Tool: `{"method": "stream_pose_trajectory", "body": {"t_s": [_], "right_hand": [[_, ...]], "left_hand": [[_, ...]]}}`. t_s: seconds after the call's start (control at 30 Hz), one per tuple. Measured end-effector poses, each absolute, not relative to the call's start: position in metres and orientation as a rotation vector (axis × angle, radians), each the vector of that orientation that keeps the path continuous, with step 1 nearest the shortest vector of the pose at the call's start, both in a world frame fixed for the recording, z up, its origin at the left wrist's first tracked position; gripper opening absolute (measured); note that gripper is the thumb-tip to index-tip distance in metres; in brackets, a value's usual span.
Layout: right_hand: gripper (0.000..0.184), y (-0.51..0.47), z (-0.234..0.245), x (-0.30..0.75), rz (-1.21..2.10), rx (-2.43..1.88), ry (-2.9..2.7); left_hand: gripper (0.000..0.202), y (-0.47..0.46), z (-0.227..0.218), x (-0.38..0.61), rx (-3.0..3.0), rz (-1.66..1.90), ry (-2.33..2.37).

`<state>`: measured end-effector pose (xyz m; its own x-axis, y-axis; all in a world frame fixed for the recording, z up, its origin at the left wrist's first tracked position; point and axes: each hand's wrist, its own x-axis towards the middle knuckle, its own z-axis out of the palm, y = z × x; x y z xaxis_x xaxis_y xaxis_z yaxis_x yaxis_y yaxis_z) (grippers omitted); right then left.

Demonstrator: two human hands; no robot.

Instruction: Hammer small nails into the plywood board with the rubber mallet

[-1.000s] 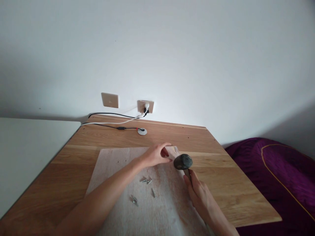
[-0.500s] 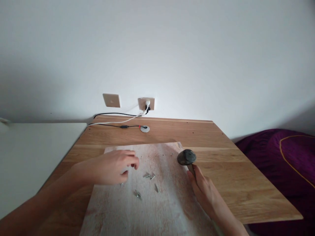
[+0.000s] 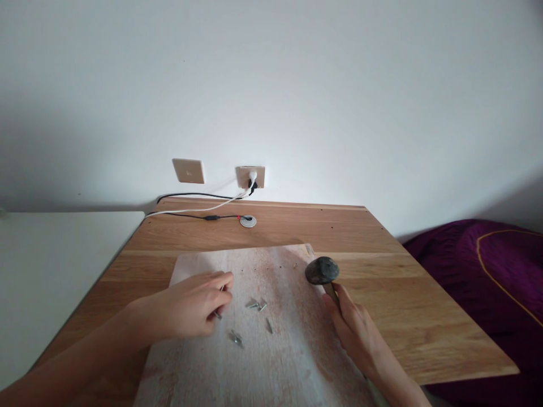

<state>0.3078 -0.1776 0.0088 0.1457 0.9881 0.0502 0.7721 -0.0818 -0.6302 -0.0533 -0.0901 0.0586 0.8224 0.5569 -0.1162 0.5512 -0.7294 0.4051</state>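
My right hand [image 3: 356,330] is wrapped round the handle of a mallet [image 3: 322,271] with a dark, rounded head. That head hovers or rests at the right edge of a pale, wood-grained board [image 3: 237,373]; which of the two I cannot tell. Over the board's left part, my left hand [image 3: 203,302] is closed, fingers curled towards the thumb. A small metal pin [image 3: 218,314] shows between finger and thumb, mostly hidden. Several more loose metal pins [image 3: 257,305] lie on the board to its right. Near the far edge runs a row of small holes, with one pin [image 3: 295,265] at its right end.
The board lies on a wooden table [image 3: 407,305] against a white wall [image 3: 322,102]. Cables [image 3: 199,210] run across the table's back to a wall socket [image 3: 250,177] and a round grommet [image 3: 248,221]. A white surface [image 3: 63,271] adjoins on the left; purple fabric [image 3: 449,249] lies right.
My left hand has moved slightly down and its fingers have closed round a small pin. The mallet and my right hand have barely moved. The view has shifted a little.
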Motion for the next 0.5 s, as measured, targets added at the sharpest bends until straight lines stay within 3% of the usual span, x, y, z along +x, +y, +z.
{"method": "stream_pose_trajectory", "body": {"t_s": [0.13,0.33,0.5], "right_hand": [[0.054,-0.177,0.010,0.304,0.561,-1.922,-1.632],[0.047,-0.179,0.008,0.305,0.542,-1.885,-1.664],[0.048,-0.179,0.007,0.306,0.496,-1.908,-1.658]], "left_hand": [[0.022,-0.072,0.060,-0.040,2.550,0.146,0.828],[0.022,-0.031,0.046,0.029,2.143,0.714,0.781],[0.017,-0.015,0.015,0.072,2.115,0.770,0.719]]}}
